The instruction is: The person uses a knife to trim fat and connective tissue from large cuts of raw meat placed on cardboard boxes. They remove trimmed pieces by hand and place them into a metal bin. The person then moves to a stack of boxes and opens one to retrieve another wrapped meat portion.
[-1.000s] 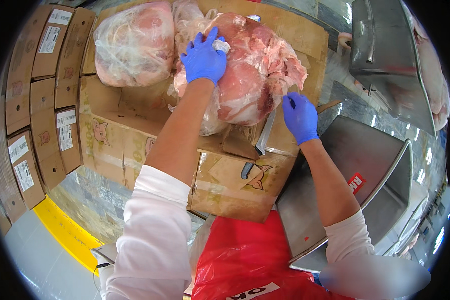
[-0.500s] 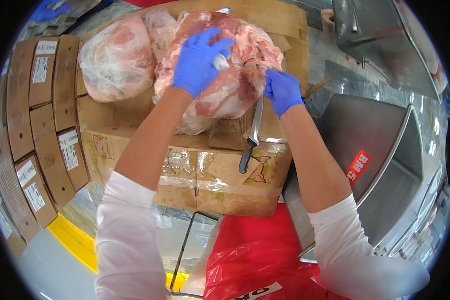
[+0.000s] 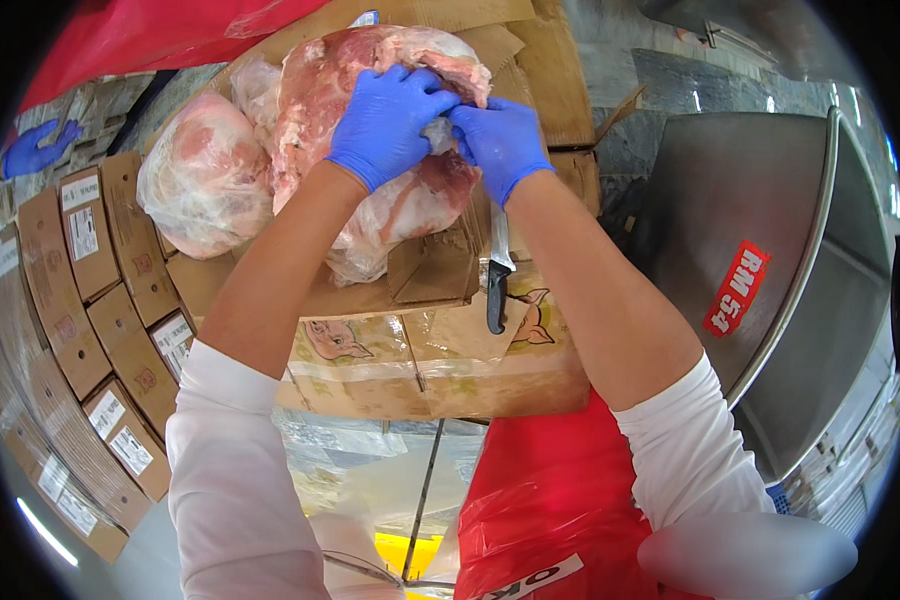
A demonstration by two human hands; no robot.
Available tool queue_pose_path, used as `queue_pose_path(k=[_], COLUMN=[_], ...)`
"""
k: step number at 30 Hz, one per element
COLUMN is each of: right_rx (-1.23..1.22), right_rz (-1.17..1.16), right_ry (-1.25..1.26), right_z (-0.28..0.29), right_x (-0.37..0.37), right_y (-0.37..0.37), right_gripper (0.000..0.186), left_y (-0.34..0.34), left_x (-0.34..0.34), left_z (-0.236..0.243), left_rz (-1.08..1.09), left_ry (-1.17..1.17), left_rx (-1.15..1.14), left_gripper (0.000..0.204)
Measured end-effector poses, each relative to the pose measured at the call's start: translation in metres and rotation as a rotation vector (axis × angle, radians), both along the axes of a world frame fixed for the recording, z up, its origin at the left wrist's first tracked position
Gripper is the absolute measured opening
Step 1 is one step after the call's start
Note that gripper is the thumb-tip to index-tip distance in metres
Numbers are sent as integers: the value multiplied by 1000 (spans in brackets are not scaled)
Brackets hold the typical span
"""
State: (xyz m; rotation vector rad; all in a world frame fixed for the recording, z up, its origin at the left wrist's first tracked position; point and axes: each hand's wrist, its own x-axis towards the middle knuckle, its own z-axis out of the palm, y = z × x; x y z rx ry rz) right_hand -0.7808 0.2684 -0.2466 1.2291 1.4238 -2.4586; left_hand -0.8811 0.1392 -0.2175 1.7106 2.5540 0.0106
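Note:
A large raw meat piece [image 3: 320, 120], partly in clear plastic, lies on cardboard [image 3: 550, 65]. My left hand [image 3: 380, 130], gloved blue, has its fingers curled over the meat's upper part, beside a small crumpled pale wad [image 3: 437, 133]. My right hand [image 3: 500, 150], also gloved, is closed at the meat's right edge, fingertips against the wad; what they grip is partly hidden. A black-handled knife [image 3: 497, 295] lies just below it, blade upward in the picture. A second, plastic-wrapped meat piece [image 3: 200, 170] sits to the left.
Stacked cartons [image 3: 120, 240] stand at left. Steel bins [image 3: 820, 380] are at right and top right. Another person's blue-gloved hand [image 3: 35, 150] shows at far left, and red material [image 3: 160, 30] lies at the top left.
My right hand has moved up-left, close to my left hand, whose fingers are now more bent. The view has shifted, bringing another person's hand and more red material into sight.

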Motion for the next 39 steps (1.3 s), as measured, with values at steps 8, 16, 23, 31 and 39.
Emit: queue_pose_path(k=[8,16,23,31,39], right_rx=[535,883,631,787,876], right_rz=[-105,513,316,371,663], right_ry=[-116,-685,-563,-133,-233], right_z=[-13,-63,-26,97,124], right_x=[128,233,252,231,179], right_y=[-54,-118,-98,1,64], right_gripper=[25,41,37,41,35], left_y=[-8,-8,-15,-25,-27], left_x=[-6,-15,-15,-22,-34], left_z=[-6,-18,-13,-13,-8], left_rz=[0,36,365,891,919], left_ry=[-65,-106,81,-51,-90], left_rx=[99,246,426,124,78], left_gripper=[34,27,65,123,115])
